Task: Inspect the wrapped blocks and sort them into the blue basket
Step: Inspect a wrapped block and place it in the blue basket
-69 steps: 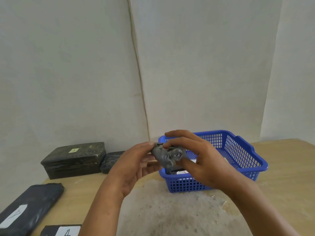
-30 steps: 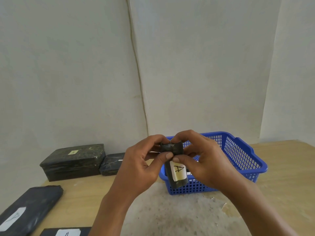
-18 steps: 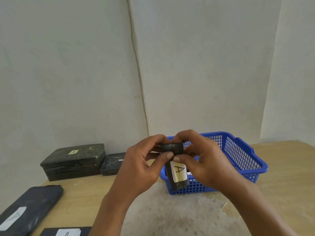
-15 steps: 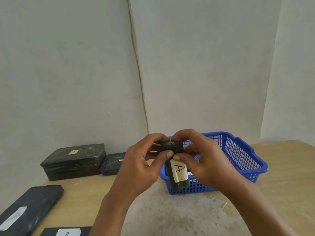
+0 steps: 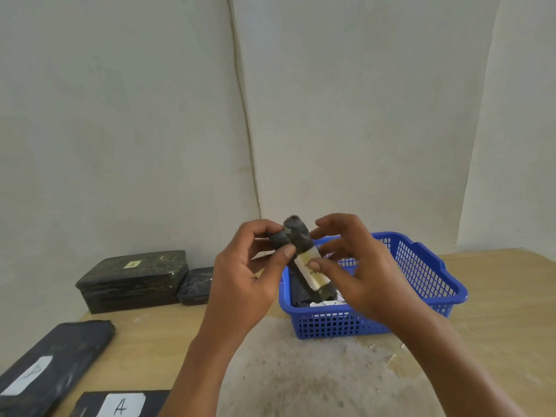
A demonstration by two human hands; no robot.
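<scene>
The blue slatted plastic basket (image 5: pixel 427 275) sits right of centre on the wooden table, and the small block wrapped in black plastic with a white paper label (image 5: pixel 304 260) is held tilted above its near-left corner. The left hand (image 5: pixel 243 275) pinches the block's upper end between thumb and fingers, while the right hand (image 5: pixel 352 266) has its thumb on the label, its other fingers loosely spread behind. To finish the check well, I would turn the block slowly with the label in sight, then lower it low into the basket rather than drop it.

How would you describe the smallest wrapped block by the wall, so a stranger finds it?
Look at the table's back left, against the wall. The small dark block lies there, beside the larger dark block, on its right. It is lower and shorter than that neighbour.
</scene>
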